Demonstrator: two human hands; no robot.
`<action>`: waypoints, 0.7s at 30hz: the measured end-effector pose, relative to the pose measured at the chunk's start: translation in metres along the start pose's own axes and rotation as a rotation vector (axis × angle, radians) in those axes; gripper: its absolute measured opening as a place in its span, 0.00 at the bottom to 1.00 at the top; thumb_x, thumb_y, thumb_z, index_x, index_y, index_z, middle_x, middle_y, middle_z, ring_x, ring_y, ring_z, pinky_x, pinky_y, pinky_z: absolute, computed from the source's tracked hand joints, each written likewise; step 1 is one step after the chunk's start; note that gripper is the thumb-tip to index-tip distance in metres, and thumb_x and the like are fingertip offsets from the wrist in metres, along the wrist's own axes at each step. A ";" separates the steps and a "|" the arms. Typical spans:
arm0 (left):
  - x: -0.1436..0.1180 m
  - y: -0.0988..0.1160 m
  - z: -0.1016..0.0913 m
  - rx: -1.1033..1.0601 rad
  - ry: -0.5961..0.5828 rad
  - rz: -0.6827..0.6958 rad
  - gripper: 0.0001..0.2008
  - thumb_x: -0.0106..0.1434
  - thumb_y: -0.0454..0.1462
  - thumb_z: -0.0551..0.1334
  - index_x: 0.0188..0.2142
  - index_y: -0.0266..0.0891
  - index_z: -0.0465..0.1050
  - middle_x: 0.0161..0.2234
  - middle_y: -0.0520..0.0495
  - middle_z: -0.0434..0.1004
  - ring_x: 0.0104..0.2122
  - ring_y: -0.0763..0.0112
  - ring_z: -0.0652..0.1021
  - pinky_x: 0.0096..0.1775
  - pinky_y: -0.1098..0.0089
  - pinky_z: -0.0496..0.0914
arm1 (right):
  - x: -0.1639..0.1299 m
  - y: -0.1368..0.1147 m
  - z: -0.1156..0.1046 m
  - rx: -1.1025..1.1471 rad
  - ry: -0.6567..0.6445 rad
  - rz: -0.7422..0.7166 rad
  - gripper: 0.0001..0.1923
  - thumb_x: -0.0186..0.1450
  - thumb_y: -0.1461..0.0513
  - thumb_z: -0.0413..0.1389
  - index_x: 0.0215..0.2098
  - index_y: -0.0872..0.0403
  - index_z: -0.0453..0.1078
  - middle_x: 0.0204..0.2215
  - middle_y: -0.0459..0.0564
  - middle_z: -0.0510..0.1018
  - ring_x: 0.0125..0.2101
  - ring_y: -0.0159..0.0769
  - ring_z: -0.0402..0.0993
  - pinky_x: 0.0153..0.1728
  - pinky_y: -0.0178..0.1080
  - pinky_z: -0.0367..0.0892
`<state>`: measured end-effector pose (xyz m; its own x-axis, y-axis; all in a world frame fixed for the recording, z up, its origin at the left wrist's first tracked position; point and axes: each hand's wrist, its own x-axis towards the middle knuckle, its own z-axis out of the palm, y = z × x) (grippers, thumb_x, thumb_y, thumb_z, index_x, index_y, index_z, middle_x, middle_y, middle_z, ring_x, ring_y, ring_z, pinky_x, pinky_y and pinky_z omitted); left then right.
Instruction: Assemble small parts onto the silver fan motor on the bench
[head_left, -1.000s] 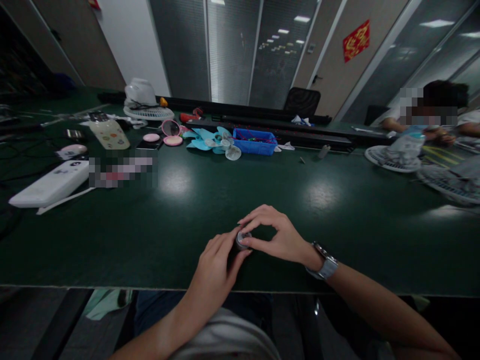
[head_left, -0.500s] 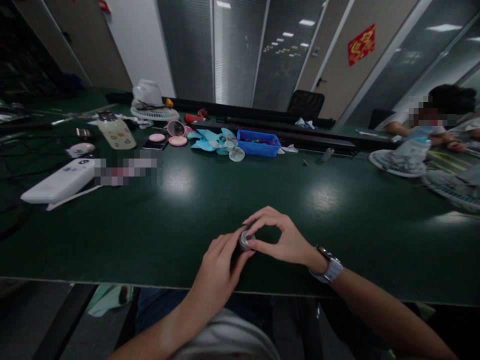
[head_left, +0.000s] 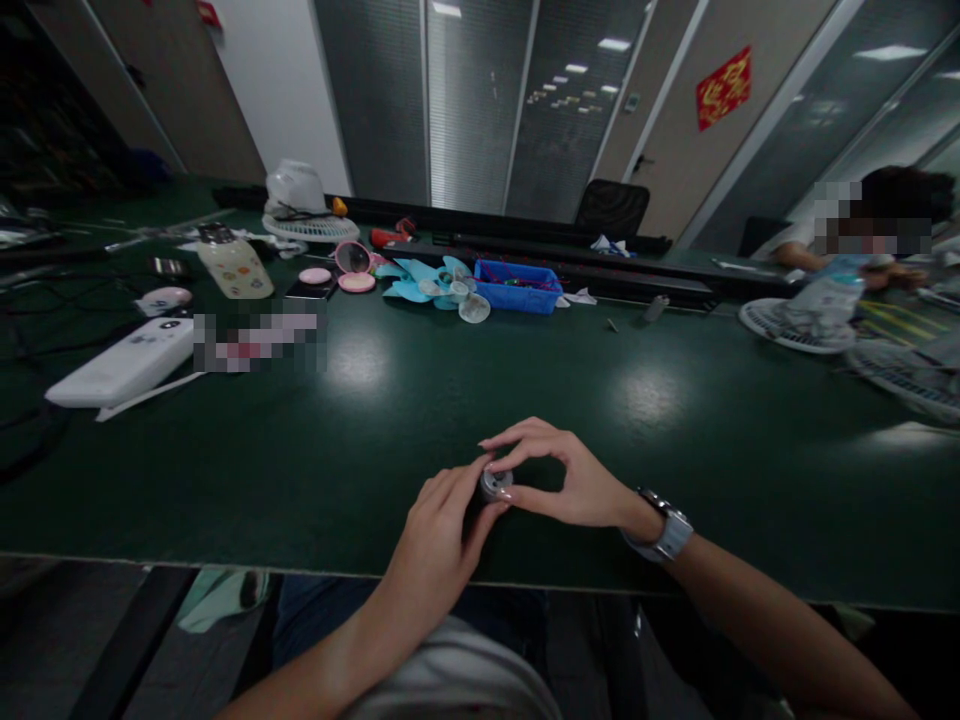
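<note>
A small grey cylindrical part (head_left: 495, 485) with a round top is between my hands, close to the table's front edge. There is a dark spot on its top face; its exact kind cannot be made out. My left hand (head_left: 444, 520) is closed round its side, thumb in front and fingers behind. From the right, my right hand (head_left: 566, 480) pinches the top rim between thumb and fingertips. A wristwatch (head_left: 664, 525) is on my right wrist. My fingers hide much of the part's side.
On the green table (head_left: 247, 480) a blue bin (head_left: 517, 295), light-blue fan blades (head_left: 412, 280) and a patterned bottle (head_left: 234, 265) stand at the back. A white box-shaped device (head_left: 124, 365) lies left. Fan parts (head_left: 799, 325) and another person (head_left: 802, 245) are at the right.
My right fingers have shifted slightly on the part's rim, showing more of its top face and the dark spot. My left hand keeps its grip in nearly the same place.
</note>
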<state>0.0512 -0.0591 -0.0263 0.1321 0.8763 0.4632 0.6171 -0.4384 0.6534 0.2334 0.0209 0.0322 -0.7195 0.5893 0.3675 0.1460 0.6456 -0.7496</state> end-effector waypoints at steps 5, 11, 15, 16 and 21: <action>0.000 -0.001 0.000 -0.023 -0.016 0.003 0.18 0.68 0.34 0.61 0.57 0.38 0.65 0.46 0.42 0.77 0.45 0.59 0.76 0.48 0.59 0.71 | 0.003 0.000 0.000 0.026 0.019 0.049 0.06 0.62 0.65 0.65 0.39 0.51 0.78 0.46 0.51 0.80 0.47 0.40 0.75 0.52 0.47 0.67; 0.001 -0.001 0.000 -0.029 0.002 0.016 0.18 0.68 0.35 0.62 0.57 0.38 0.66 0.45 0.42 0.77 0.44 0.60 0.77 0.47 0.60 0.72 | 0.006 -0.003 0.002 -0.050 0.069 0.035 0.04 0.62 0.64 0.66 0.35 0.51 0.78 0.41 0.49 0.82 0.45 0.39 0.76 0.50 0.45 0.67; 0.000 -0.001 0.000 -0.024 0.020 0.019 0.19 0.67 0.36 0.62 0.57 0.38 0.66 0.45 0.42 0.78 0.43 0.60 0.77 0.46 0.60 0.72 | 0.007 -0.004 0.004 -0.120 0.130 0.030 0.05 0.58 0.64 0.69 0.30 0.52 0.77 0.38 0.49 0.83 0.43 0.40 0.76 0.48 0.45 0.68; 0.000 -0.001 0.001 -0.020 0.022 0.018 0.19 0.67 0.36 0.62 0.56 0.38 0.67 0.45 0.42 0.78 0.43 0.60 0.77 0.46 0.60 0.72 | 0.007 -0.003 0.004 -0.140 0.139 0.027 0.06 0.57 0.63 0.70 0.29 0.52 0.77 0.38 0.48 0.83 0.43 0.41 0.76 0.47 0.46 0.67; 0.000 -0.001 0.001 -0.015 0.016 0.001 0.19 0.66 0.35 0.63 0.56 0.39 0.67 0.45 0.43 0.78 0.44 0.59 0.77 0.46 0.60 0.72 | 0.006 0.000 -0.002 -0.235 0.088 -0.067 0.10 0.61 0.65 0.67 0.41 0.49 0.78 0.45 0.48 0.82 0.47 0.40 0.75 0.49 0.46 0.65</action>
<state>0.0514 -0.0583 -0.0273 0.1200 0.8725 0.4737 0.6055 -0.4425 0.6615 0.2307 0.0251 0.0357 -0.6721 0.5753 0.4662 0.2614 0.7734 -0.5775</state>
